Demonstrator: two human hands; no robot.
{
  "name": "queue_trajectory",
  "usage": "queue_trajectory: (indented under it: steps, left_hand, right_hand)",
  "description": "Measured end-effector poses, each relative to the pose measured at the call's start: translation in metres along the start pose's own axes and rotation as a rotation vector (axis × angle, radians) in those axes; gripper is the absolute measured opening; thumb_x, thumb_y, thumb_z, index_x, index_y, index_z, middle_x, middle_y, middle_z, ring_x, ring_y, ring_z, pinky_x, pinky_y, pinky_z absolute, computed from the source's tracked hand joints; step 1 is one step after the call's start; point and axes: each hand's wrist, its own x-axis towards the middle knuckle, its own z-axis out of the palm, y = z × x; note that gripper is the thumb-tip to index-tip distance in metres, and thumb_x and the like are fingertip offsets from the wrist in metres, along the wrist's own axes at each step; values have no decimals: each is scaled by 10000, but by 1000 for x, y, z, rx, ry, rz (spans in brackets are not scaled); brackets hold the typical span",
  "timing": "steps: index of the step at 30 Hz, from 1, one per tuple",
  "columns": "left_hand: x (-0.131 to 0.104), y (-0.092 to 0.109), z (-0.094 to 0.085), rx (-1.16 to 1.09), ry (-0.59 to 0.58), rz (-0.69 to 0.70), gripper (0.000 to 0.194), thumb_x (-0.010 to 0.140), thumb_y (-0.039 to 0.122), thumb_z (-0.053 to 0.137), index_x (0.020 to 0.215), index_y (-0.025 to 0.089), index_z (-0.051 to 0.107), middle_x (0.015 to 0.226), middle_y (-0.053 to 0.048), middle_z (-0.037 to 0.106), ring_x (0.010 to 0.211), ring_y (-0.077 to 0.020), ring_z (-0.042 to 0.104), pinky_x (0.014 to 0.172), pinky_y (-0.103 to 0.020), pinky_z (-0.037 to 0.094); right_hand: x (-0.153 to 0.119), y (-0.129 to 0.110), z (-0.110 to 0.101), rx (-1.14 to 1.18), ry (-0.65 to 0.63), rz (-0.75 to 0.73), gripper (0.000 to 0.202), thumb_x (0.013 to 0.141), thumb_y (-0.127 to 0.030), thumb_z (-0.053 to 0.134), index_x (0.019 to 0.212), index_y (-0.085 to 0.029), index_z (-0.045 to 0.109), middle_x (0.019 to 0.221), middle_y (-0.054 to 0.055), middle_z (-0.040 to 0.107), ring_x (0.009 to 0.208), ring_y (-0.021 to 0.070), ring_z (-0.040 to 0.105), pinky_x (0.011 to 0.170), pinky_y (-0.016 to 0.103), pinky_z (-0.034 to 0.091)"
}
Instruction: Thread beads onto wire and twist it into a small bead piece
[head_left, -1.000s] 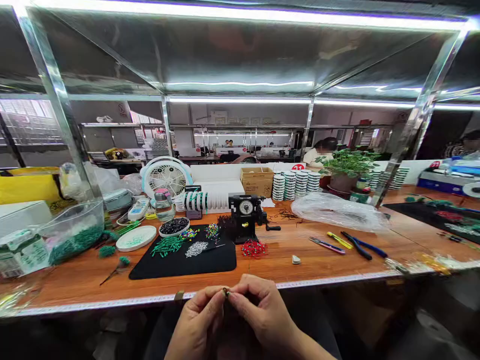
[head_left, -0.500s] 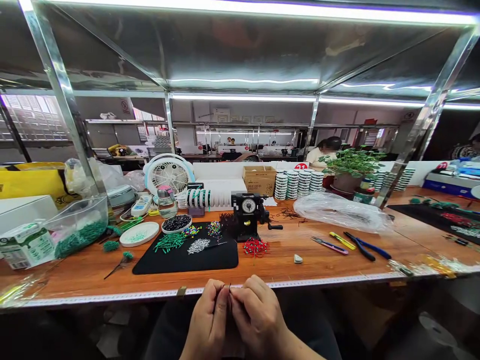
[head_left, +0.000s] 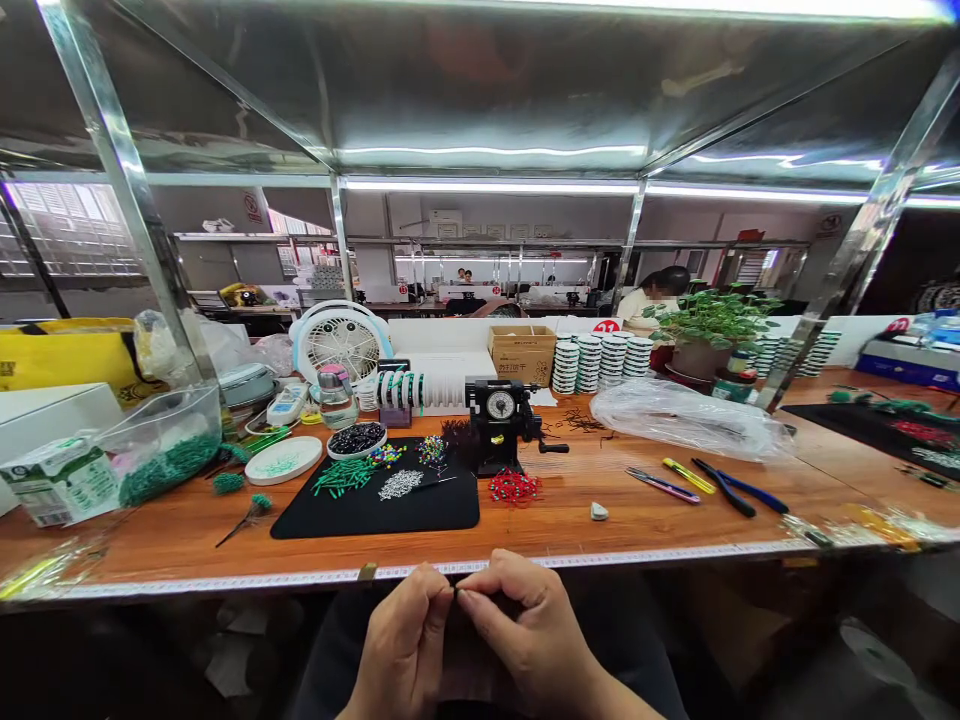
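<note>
My left hand (head_left: 405,640) and my right hand (head_left: 525,635) meet fingertip to fingertip below the front edge of the wooden workbench (head_left: 615,515), over my lap. Both pinch one tiny dark piece (head_left: 455,592), too small to name, perhaps a bead on thin wire. Just beyond them lies a black mat (head_left: 379,505) with heaps of green beads (head_left: 339,478), white beads (head_left: 399,485) and mixed coloured beads (head_left: 429,450). A small pile of red beads (head_left: 514,487) lies right of the mat.
A black hand-crank device with a dial (head_left: 501,424) stands behind the mat, beside a bowl of dark beads (head_left: 357,440). Pliers and cutters (head_left: 705,478) lie to the right, near a clear plastic bag (head_left: 686,418). A fan (head_left: 339,345), bead tub (head_left: 161,450) and potted plant (head_left: 705,335) stand farther back.
My hands stayed pinched together on the tiny piece and shifted slightly to the right and lower; the fingers reworked their grip. My view drifted a little, so the bench looks shifted.
</note>
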Motion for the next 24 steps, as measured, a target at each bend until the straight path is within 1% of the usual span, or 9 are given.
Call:
queue_trajectory:
  steps: [3, 7, 9, 13, 15, 17, 20, 24]
  left_hand:
    - [-2, -2, 2, 4, -13, -22, 189, 934, 161, 366, 770, 215, 443, 664, 29, 457, 576, -107, 440, 559, -207, 358]
    - [0, 1, 3, -41, -26, -61, 199, 936, 194, 379, 757, 211, 464, 667, 26, 476, 582, -109, 446, 570, -207, 363]
    - [2, 7, 3, -123, -39, -159, 228, 943, 248, 381, 739, 206, 473, 658, 23, 473, 582, -114, 438, 565, -208, 363]
    - [5, 18, 1, -356, -43, -456, 303, 933, 378, 407, 704, 191, 468, 633, 26, 430, 569, -115, 381, 540, -213, 350]
    - [6, 21, -1, -472, -47, -560, 319, 913, 418, 444, 697, 183, 462, 625, 32, 398, 565, -111, 342, 532, -213, 338]
    - [6, 22, -1, -574, -46, -632, 333, 892, 443, 478, 694, 177, 459, 625, 35, 373, 569, -108, 314, 526, -212, 326]
    - [7, 23, 1, -670, -40, -685, 346, 864, 467, 519, 694, 171, 464, 644, 31, 372, 585, -108, 315, 538, -214, 334]
    - [8, 22, 3, -695, -27, -693, 352, 842, 470, 557, 681, 167, 478, 651, 23, 402, 599, -112, 337, 561, -219, 367]
  right_hand:
    - [-1, 2, 1, 38, 3, 98, 185, 770, -278, 617, 702, -155, 737, 584, 20, 550, 571, 121, 486, 565, 233, 368]
    - [-1, 6, 1, 78, -4, 137, 185, 773, -293, 623, 725, -165, 747, 589, 25, 576, 571, 122, 493, 553, 229, 362]
    - [0, 7, -1, 83, -17, 123, 184, 783, -292, 619, 735, -165, 745, 588, 21, 576, 567, 120, 495, 549, 226, 361]
    - [1, 6, -7, -36, -89, 14, 173, 822, -260, 581, 804, -181, 733, 632, 15, 572, 609, 121, 508, 593, 228, 373]
    - [1, 5, -9, -110, -104, -57, 158, 821, -234, 574, 840, -185, 722, 664, 18, 578, 646, 127, 517, 621, 232, 377]
    - [1, 5, -9, -158, -98, -110, 153, 814, -223, 569, 825, -176, 714, 656, 17, 566, 645, 128, 512, 616, 233, 371]
    - [1, 7, -7, -194, -68, -119, 164, 797, -223, 566, 742, -155, 705, 606, 10, 533, 593, 119, 486, 575, 231, 348]
    - [1, 10, -5, -188, -67, -38, 193, 797, -233, 560, 683, -155, 696, 573, 3, 541, 548, 106, 470, 548, 224, 335]
